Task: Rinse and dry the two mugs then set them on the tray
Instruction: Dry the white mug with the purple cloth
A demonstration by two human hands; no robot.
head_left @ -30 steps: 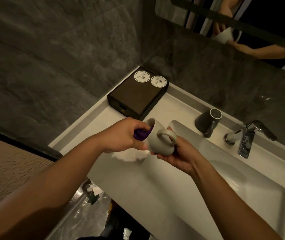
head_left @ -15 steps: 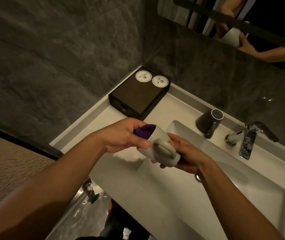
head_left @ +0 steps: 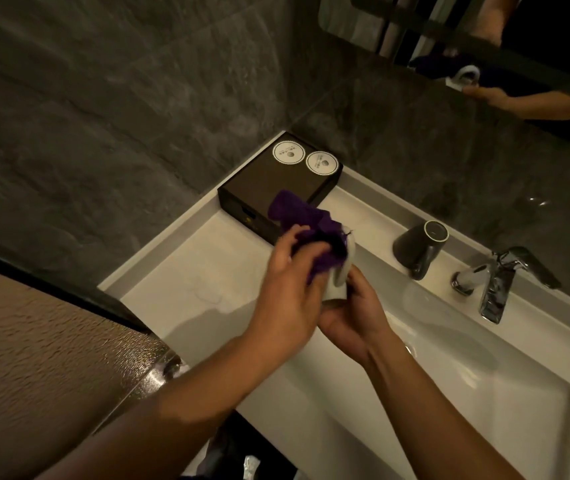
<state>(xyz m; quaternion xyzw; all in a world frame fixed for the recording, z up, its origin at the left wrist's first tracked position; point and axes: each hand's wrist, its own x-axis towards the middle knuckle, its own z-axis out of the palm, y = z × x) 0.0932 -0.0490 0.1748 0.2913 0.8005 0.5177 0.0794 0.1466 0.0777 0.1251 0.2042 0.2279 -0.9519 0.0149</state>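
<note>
A white mug (head_left: 340,277) is held over the left rim of the sink, mostly hidden by a purple cloth (head_left: 306,225) and my hands. My left hand (head_left: 287,292) grips the cloth and presses it against the mug's outside. My right hand (head_left: 352,317) holds the mug from below. A dark grey mug (head_left: 418,247) stands upside down on the counter behind the basin, left of the tap. A dark box-like tray (head_left: 276,188) with two round white coasters sits in the back left corner.
The chrome tap (head_left: 494,282) stands at the back right of the white basin (head_left: 467,368). Dark stone walls close the counter on the left and back. A mirror above shows my hands. A brown textured surface lies at lower left.
The cloth has come out of the mug's mouth and now wraps its outside. The mug has turned in my right hand, and both hands have shifted slightly away from me.
</note>
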